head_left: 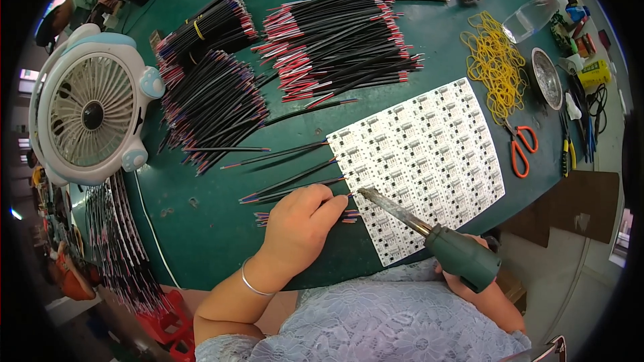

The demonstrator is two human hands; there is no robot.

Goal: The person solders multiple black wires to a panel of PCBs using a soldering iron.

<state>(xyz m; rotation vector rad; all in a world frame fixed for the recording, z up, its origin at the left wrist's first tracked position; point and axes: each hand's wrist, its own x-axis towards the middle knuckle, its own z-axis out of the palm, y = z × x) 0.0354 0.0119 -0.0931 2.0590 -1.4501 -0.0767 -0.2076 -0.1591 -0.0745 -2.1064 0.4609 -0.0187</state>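
Note:
My left hand (pixel 298 223) is closed in a pinch on a thin black cable at the left edge of a white circuit board panel (pixel 422 167). The fingertips hide most of that cable. In my right hand (pixel 457 286) is a soldering iron with a green handle (pixel 463 255). Its metal tip rests at or just above the panel's left edge, close to my left fingertips. Several black cables (pixel 288 154) with coloured wire ends reach that same edge further up. Under my left hand lie more cables with bared coloured ends (pixel 261 218).
Piles of black cables (pixel 342 43) lie behind the panel, with a bundle (pixel 211 23) to their left. A fan (pixel 92 115) stands at left. To the right are yellow bands (pixel 495 64), orange-handled scissors (pixel 520 147), a metal bowl (pixel 547 79) and a clear bottle (pixel 533 19).

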